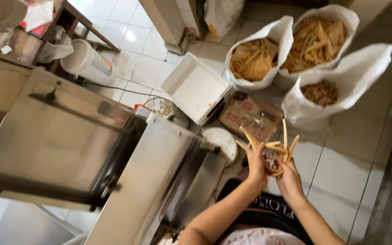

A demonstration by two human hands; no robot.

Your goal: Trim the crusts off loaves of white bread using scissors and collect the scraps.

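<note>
Both my hands hold one bunch of pale tan dough strips (pixel 272 149) that fan upward from my fingers. My left hand (pixel 256 164) grips the bunch from the left side, and my right hand (pixel 289 175) closes on it from the right and below. The bunch hangs over the tiled floor, to the right of a large stainless steel machine (pixel 82 149). Below my hands are my dark top and my lap.
Three white sacks stand beyond my hands: two (pixel 256 56) (pixel 319 36) hold wide tan strips, a third (pixel 336 93) holds smaller brown pieces. A white rectangular tray (pixel 195 88), a cardboard box (pixel 250 117), a round lid (pixel 223 140) and a white bucket (pixel 86 61) sit on the floor.
</note>
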